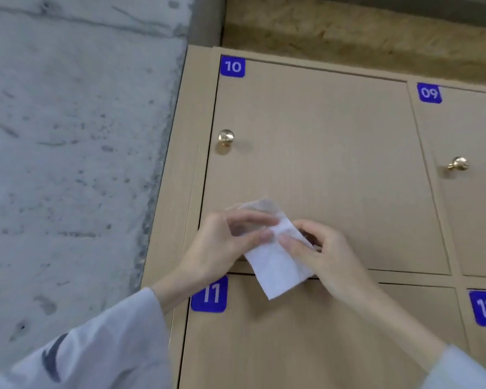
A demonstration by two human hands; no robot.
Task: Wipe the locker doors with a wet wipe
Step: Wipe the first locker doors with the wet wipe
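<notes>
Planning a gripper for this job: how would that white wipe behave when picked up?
Probably floppy: the wet wipe droops below where the left hand and right hand pinch it. Likely very light, since fingertips alone carry it. It looks thin, so it may crumple or cling.

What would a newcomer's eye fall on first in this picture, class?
Both hands, left hand and right hand, pinch a white wet wipe in front of the lower edge of door 10. Bright blue number labels mark the tan doors, and a gold knob gleams at its left.
</notes>
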